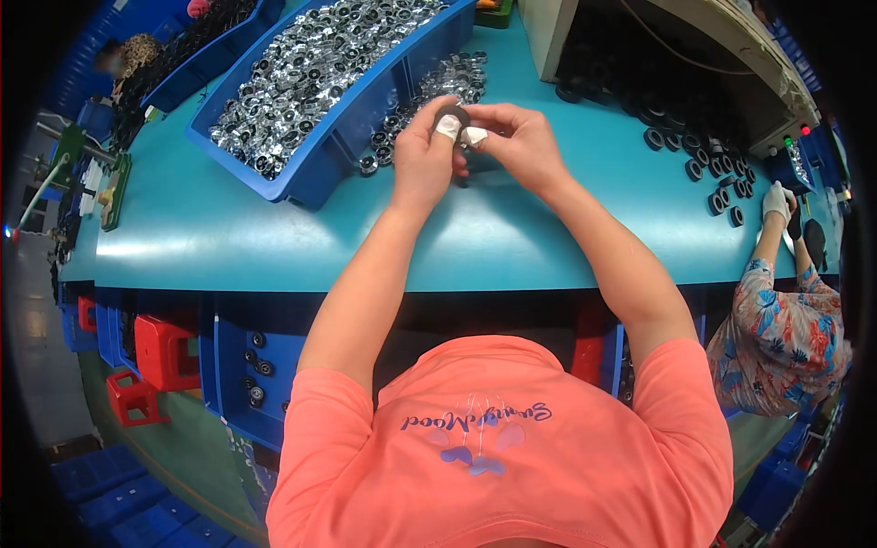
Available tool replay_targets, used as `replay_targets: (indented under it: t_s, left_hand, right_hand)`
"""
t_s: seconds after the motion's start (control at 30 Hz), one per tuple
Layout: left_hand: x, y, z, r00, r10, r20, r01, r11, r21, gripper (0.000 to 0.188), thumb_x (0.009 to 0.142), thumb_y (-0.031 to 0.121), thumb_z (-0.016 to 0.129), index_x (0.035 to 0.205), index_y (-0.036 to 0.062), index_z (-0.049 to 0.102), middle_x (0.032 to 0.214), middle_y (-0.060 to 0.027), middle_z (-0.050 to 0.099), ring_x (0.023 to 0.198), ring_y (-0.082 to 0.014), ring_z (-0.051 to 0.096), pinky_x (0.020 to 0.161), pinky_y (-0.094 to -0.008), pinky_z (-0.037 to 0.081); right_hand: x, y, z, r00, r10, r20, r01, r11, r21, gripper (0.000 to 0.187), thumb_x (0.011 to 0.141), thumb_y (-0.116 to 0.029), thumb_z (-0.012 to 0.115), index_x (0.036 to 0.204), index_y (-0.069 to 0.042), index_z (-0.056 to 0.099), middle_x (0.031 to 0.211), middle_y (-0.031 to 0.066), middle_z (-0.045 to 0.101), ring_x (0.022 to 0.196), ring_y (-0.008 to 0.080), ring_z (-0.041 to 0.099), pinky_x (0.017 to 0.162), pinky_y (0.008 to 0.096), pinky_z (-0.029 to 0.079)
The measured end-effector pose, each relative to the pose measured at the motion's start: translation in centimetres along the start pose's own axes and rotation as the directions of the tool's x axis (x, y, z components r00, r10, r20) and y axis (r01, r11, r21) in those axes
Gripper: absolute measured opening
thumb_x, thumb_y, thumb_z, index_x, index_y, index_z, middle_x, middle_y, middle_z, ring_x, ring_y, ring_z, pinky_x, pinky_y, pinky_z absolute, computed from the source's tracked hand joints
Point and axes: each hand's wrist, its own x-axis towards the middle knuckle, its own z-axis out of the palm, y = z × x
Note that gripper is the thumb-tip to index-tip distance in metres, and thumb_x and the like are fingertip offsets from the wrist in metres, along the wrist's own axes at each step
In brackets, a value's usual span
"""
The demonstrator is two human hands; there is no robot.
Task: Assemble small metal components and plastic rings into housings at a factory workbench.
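Observation:
Above the turquoise table, both my hands meet around a small black tyre-like ring (461,115). My left hand (424,163) is closed, with its white-wrapped thumb pressed against the ring's face. From the other side, my right hand (523,144) pinches the rim, and its thumb also wears a white wrap. Fingers cover most of the ring, so whether anything sits inside it cannot be seen. Just behind my hands lies a loose pile of shiny silver-and-black hubs (457,78).
A long blue bin (306,185) full of similar hubs stands at left on the table (228,242). Several black rings (715,203) lie at right, before a beige open-fronted machine (548,41). A co-worker's gloved hand (776,203) is at far right. Red stools (164,352) stand lower left.

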Motion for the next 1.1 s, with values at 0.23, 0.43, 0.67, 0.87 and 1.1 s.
replay_targets:
  t_s: [0.23, 0.43, 0.67, 0.87, 1.1]
  left_hand:
    - [-0.1, 0.2, 0.1, 0.989, 0.036, 0.141, -0.027, 0.998, -0.060, 0.060, 0.093, -0.004, 0.057, 0.149, 0.0055, 0.039, 0.110, -0.0057, 0.064, 0.082, -0.0106, 0.061, 0.065, -0.0250, 0.054]
    - [-0.1, 0.2, -0.1, 0.989, 0.054, 0.141, -0.048, 0.998, -0.040, 0.056, 0.090, -0.001, 0.064, 0.143, 0.0042, 0.045, 0.112, -0.0059, 0.064, 0.091, -0.0123, 0.064, 0.067, -0.0251, 0.055]
    - [-1.2, 2.0, -0.8, 0.987, 0.157, 0.022, -0.158, 0.984, 0.088, 0.049, 0.086, 0.002, 0.071, 0.132, 0.0016, 0.053, 0.109, -0.0059, 0.065, 0.092, -0.0123, 0.064, 0.065, -0.0247, 0.054]
    - [-13.2, 5.6, -11.3, 0.931, 0.343, -0.122, -0.212, 0.783, 0.585, 0.051, 0.081, 0.009, 0.077, 0.126, 0.0020, 0.056, 0.107, -0.0080, 0.063, 0.096, -0.0170, 0.061, 0.083, -0.0305, 0.052]
    - [-30.8, 6.4, -28.1, 0.862, 0.191, -0.469, 0.489, -0.072, 0.869, 0.050, 0.077, 0.014, 0.078, 0.124, 0.0067, 0.062, 0.079, -0.0090, 0.059, 0.071, -0.0240, 0.058, 0.069, -0.0372, 0.049]
  right_hand:
    - [0.6, -0.2, -1.2, 0.983, 0.152, 0.101, -0.174, 0.947, 0.271, 0.043, 0.085, -0.009, 0.069, 0.125, 0.006, 0.063, 0.110, 0.0162, 0.070, 0.092, 0.0194, 0.069, 0.084, 0.0305, 0.057]
    - [0.6, -0.4, -1.5, 0.984, 0.130, 0.121, -0.161, 0.944, 0.288, 0.042, 0.085, -0.011, 0.069, 0.124, 0.004, 0.065, 0.111, 0.0146, 0.070, 0.094, 0.0189, 0.069, 0.083, 0.0302, 0.057]
    - [3.1, 3.3, -9.2, 0.930, -0.132, -0.343, -0.046, 0.884, -0.466, 0.038, 0.082, -0.020, 0.073, 0.119, -0.013, 0.071, 0.106, 0.0109, 0.068, 0.091, 0.0225, 0.068, 0.084, 0.0325, 0.054]
    - [3.0, 5.4, -13.4, 0.901, -0.088, -0.426, -0.284, 0.624, -0.728, 0.054, 0.073, -0.035, 0.082, 0.123, -0.018, 0.068, 0.119, 0.0131, 0.060, 0.114, 0.0322, 0.056, 0.097, 0.0413, 0.049]
    - [3.2, 5.4, -11.4, 0.849, -0.058, -0.525, -0.415, 0.540, -0.732, 0.049, 0.077, -0.033, 0.079, 0.122, -0.018, 0.068, 0.125, 0.0124, 0.057, 0.121, 0.0311, 0.052, 0.102, 0.0440, 0.045]
